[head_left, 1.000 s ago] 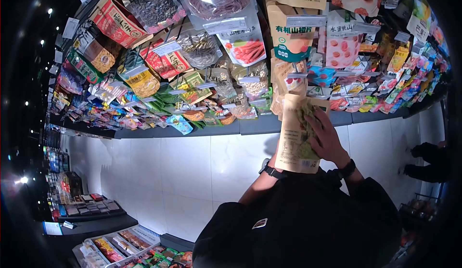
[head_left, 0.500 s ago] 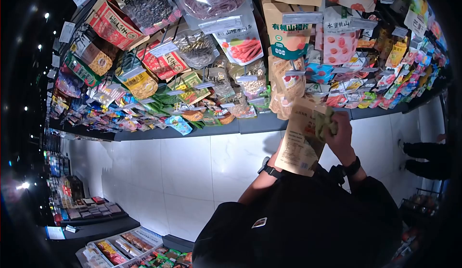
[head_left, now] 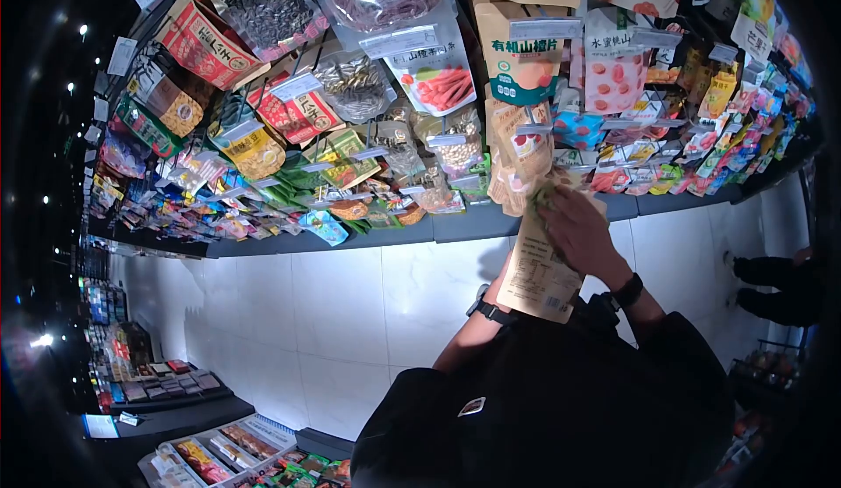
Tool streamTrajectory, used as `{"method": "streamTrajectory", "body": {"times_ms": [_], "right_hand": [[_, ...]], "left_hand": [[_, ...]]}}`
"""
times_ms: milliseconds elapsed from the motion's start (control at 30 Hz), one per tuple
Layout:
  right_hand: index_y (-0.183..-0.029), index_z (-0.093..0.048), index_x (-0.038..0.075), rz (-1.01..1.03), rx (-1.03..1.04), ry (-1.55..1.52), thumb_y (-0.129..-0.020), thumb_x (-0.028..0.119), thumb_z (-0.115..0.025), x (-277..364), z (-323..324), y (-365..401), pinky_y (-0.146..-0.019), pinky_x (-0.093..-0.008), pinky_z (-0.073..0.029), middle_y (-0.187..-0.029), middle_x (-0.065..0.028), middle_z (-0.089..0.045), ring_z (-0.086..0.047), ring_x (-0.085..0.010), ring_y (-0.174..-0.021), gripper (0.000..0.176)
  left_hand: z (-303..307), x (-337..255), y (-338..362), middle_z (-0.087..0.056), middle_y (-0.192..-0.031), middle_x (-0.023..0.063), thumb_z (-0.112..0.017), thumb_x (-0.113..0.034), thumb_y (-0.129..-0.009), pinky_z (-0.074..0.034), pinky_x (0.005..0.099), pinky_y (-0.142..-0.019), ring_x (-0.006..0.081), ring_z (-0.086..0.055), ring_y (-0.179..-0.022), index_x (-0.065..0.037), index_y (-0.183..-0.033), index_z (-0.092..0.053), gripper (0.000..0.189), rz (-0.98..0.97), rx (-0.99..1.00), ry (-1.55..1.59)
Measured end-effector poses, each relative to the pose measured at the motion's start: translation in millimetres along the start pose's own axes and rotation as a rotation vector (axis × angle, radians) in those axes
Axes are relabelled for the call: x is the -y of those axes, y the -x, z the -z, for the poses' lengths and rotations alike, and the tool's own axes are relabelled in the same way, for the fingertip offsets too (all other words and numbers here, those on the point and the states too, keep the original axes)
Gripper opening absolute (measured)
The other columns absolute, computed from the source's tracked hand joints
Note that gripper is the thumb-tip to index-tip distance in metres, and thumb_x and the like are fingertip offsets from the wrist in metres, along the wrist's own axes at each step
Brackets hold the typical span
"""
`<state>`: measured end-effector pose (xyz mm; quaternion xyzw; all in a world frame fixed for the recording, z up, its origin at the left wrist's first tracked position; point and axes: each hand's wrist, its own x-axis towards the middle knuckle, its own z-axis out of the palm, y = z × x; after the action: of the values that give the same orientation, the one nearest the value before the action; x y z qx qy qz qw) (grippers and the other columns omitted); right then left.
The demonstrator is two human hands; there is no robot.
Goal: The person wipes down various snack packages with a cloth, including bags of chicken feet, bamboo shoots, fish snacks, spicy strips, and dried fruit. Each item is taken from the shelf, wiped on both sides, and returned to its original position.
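A brown paper snack pouch (head_left: pixel 534 273) is held up in front of my body, its printed back with a barcode facing me. My left hand is behind the pouch and supports it; only the wrist and forearm (head_left: pixel 477 321) show, and the fingers are hidden. My right hand (head_left: pixel 578 232) is closed on a crumpled green cloth (head_left: pixel 541 201) and presses it against the upper part of the pouch. Just beyond, similar brown pouches (head_left: pixel 519 142) hang on the rack, close to the top of the held one.
A long display rack carries hanging snack bags, among them a hawthorn slice pouch (head_left: pixel 523 59) and a pink-patterned bag (head_left: pixel 613 63). Pale floor tiles (head_left: pixel 342 313) lie below. A person's dark-clothed legs (head_left: pixel 775 291) are at right. A tray of packets (head_left: pixel 219 453) sits at lower left.
My right hand has moved left and up with the green cloth, from the pouch's right edge to across its upper part. The pouch has stayed nearly in place.
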<state>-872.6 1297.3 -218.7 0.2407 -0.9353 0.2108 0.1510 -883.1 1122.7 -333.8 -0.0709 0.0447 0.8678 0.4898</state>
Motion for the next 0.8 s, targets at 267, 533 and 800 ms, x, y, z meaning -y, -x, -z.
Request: {"method": "streamTrajectory", "body": {"times_ms": [267, 533, 800], "right_hand": [[-0.123, -0.067, 0.012, 0.173, 0.178, -0.234, -0.086, 0.018, -0.064, 25, -1, -10, -0.112, -0.0491, -0.036, -0.135, -0.0083, -0.058, -0.046, -0.0349, -0.133, 0.037], [-0.134, -0.061, 0.016, -0.167, 0.078, -0.127, -0.092, 0.02, -0.058, 18, 4, 15, -0.114, -0.0497, -0.034, -0.143, -0.0129, -0.052, -0.041, -0.0395, -0.137, 0.043], [-0.116, -0.065, 0.011, 0.279, 0.254, -0.315, -0.086, 0.017, -0.064, 48, 8, 21, -0.112, -0.0476, -0.038, -0.139, -0.0034, -0.056, -0.044, -0.0327, -0.136, 0.03]], "left_hand": [[50, 23, -22, -0.056, -0.131, 0.0124, -0.035, -0.038, -0.108, -0.052, 0.0403, -0.098, 0.0263, -0.06, -0.117, -0.009, -0.147, -0.039, 0.049, -0.583, -0.177, -0.458], [43, -9, -10, -0.048, -0.144, 0.0221, -0.03, -0.044, -0.103, -0.043, 0.0518, -0.109, 0.0378, -0.049, -0.132, -0.005, -0.151, -0.034, 0.062, -0.407, 0.23, 0.059], [54, 12, -10, -0.045, -0.145, 0.0225, -0.03, -0.051, -0.102, -0.041, 0.0549, -0.11, 0.0409, -0.049, -0.129, -0.004, -0.149, -0.036, 0.067, -0.275, 0.027, 0.17]]}}
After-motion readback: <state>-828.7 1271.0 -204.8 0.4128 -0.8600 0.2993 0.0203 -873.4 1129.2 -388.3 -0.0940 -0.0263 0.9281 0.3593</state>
